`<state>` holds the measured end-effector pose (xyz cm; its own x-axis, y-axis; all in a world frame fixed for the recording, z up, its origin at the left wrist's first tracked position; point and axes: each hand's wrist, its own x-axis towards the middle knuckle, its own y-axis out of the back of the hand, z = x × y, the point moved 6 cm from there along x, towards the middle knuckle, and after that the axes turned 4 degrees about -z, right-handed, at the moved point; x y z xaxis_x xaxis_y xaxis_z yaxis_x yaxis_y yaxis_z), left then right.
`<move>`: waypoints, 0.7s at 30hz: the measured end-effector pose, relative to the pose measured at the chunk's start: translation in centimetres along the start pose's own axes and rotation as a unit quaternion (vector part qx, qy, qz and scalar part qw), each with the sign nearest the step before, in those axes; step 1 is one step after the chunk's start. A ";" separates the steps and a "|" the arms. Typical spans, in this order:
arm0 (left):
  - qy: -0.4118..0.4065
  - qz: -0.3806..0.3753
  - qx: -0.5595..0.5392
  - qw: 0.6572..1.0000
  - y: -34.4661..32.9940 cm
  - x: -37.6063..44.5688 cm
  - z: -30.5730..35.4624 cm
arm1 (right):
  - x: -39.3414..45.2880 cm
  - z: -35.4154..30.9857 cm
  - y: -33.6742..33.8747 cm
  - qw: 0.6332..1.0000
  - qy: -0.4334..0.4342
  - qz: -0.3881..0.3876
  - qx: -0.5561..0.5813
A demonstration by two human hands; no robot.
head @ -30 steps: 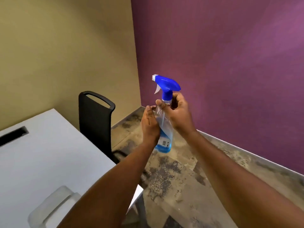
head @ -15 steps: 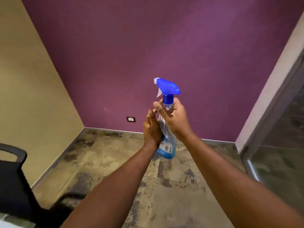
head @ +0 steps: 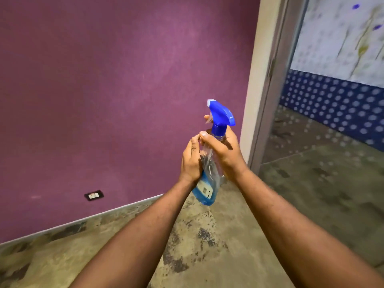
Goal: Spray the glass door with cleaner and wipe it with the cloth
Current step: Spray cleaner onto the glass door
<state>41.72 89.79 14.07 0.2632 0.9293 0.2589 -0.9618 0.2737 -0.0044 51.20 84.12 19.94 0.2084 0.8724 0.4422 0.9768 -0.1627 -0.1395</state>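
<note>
Closest in, both forearms reach out from the bottom of the shot and meet at the bottle [head: 207, 179]. Left hand [head: 190, 163] is wrapped round the clear lower body, right hand [head: 223, 154] is closed around the neck just under the blue sprayer [head: 221, 113], and a fingertip looks like it's hooked up near the trigger. So both hands are clamped on the same thing, held up about mid-frame, roughly upright with a slight tilt, blue liquid sitting in the bottom.

Below and past that is the mottled floor [head: 207, 235], then the purple wall [head: 124, 90] with a little socket [head: 94, 195] low down.

Off to the right there's a pale door frame [head: 255, 100], and beyond it what I take to be the glass door [head: 324, 173], since you can see the dotted wall through it. Pretty blurry there, so not 100% sure.

Stage-wise I'd say this is just getting set to spray: nothing on the glass yet as far as I can tell. No cloth in view at all.

The nozzle points left at the wall, not at the glass. So the next bit needs a turn to the right, nozzle at the pane, then a trigger squeeze.
</note>
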 end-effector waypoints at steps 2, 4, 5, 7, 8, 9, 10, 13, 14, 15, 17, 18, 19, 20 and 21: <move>-0.010 -0.039 -0.004 0.999 -2.2 1.7 -0.2 | 1.1 0.2 1.9 1.000 -0.008 0.013 -0.007; -0.014 -0.070 -0.012 0.997 -4.6 3.3 -0.5 | 2.1 0.5 4.2 0.999 -0.011 0.034 -0.017; -0.017 -0.085 -0.010 0.996 -5.9 4.0 -0.7 | 2.6 0.5 5.4 0.998 -0.011 0.048 -0.026; -0.025 -0.111 -0.001 0.994 -8.5 5.3 -1.2 | 3.2 0.6 7.9 0.996 -0.012 0.078 -0.041; -0.028 -0.125 -0.003 0.992 -10.0 6.0 -1.4 | 3.6 0.7 9.3 0.994 -0.012 0.096 -0.043; -0.029 -0.142 -0.008 0.989 -11.6 6.7 -1.6 | 3.9 0.7 10.8 0.992 -0.011 0.116 -0.046; -0.029 -0.158 -0.011 0.987 -13.2 7.4 -1.8 | 4.3 0.7 12.2 0.990 -0.009 0.133 -0.054; -0.015 -0.187 -0.029 0.982 -17.9 9.7 -2.4 | 5.6 0.3 16.4 0.982 0.004 0.166 -0.085; -0.013 -0.197 -0.033 0.980 -19.6 10.5 -2.6 | 6.1 0.1 17.9 0.979 0.011 0.180 -0.095; -0.019 -0.209 -0.030 0.977 -21.2 11.3 -2.6 | 6.6 -0.2 19.4 0.975 0.018 0.198 -0.102; -0.039 -0.232 -0.019 0.972 -24.3 12.8 -2.4 | 7.5 -0.6 22.4 0.964 0.029 0.238 -0.116; -0.051 -0.238 -0.014 0.970 -25.9 13.7 -2.1 | 8.0 -0.9 24.0 0.959 0.031 0.255 -0.121; -0.066 -0.243 -0.009 0.968 -27.3 14.6 -1.7 | 8.4 -1.2 25.5 0.954 0.032 0.270 -0.122; -0.081 -0.248 -0.004 0.965 -28.7 15.5 -1.3 | 9.0 -1.6 26.9 0.950 0.034 0.283 -0.126; -0.093 -0.251 0.001 0.963 -30.0 16.4 -0.8 | 9.5 -2.2 28.3 0.943 0.039 0.298 -0.140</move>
<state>75.00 97.04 17.71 0.6775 0.6192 0.3970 -0.7168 0.6768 0.1676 80.97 86.75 22.11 0.7168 0.5525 0.4253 0.6577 -0.7382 -0.1496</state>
